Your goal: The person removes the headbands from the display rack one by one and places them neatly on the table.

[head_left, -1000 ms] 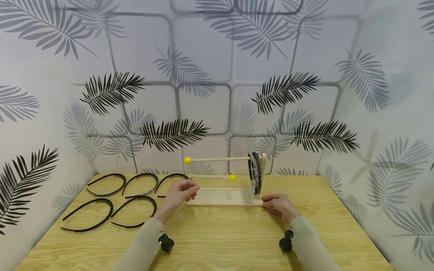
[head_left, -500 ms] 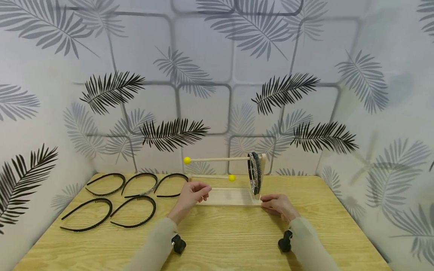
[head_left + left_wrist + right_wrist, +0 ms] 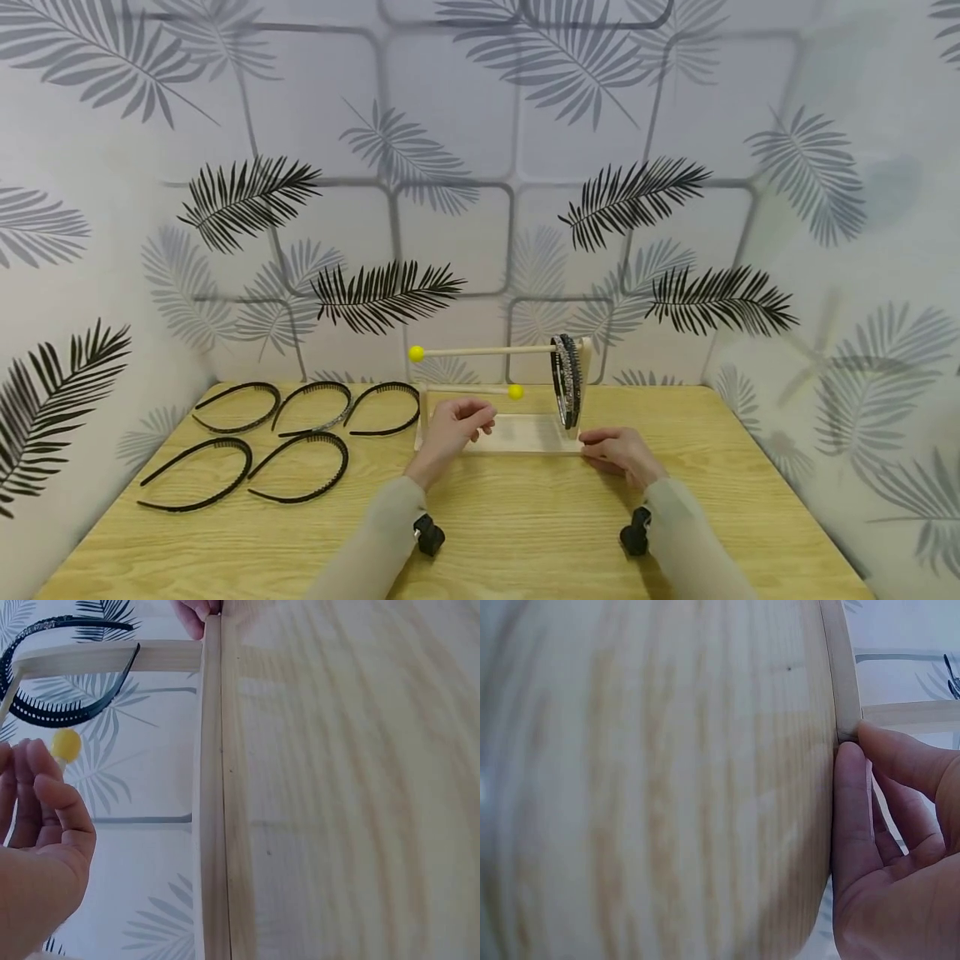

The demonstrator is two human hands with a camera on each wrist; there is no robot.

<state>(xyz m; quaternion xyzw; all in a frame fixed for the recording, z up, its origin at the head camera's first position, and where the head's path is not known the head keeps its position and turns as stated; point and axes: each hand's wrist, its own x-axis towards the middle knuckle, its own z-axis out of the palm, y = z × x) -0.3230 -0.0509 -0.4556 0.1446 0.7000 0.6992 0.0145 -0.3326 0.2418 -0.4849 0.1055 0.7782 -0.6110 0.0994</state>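
A pale wooden stand [image 3: 525, 432] with two rods, each tipped by a yellow ball [image 3: 516, 392], stands mid-table. Black headbands [image 3: 567, 382], one glittery, hang at the right end of its upper rod. My left hand [image 3: 453, 429] hovers in front of the stand's base, fingers loosely bent and holding nothing. In the left wrist view those fingers [image 3: 71, 814] appear near a yellow ball [image 3: 66, 745]. At the base's right front corner, my right hand [image 3: 622, 454] pinches the wood with thumb and fingertip, as the right wrist view shows at the base edge [image 3: 842, 667].
Several black headbands lie on the left of the wooden table [image 3: 525, 533], among them a toothed one [image 3: 347, 454] and one with a glittery part [image 3: 341, 417]. Behind the table rises a leaf-patterned wall [image 3: 480, 250].
My left hand has moved right along the front of the stand, uncovering its left end and the nearby headband. The right hand has stayed at the corner.
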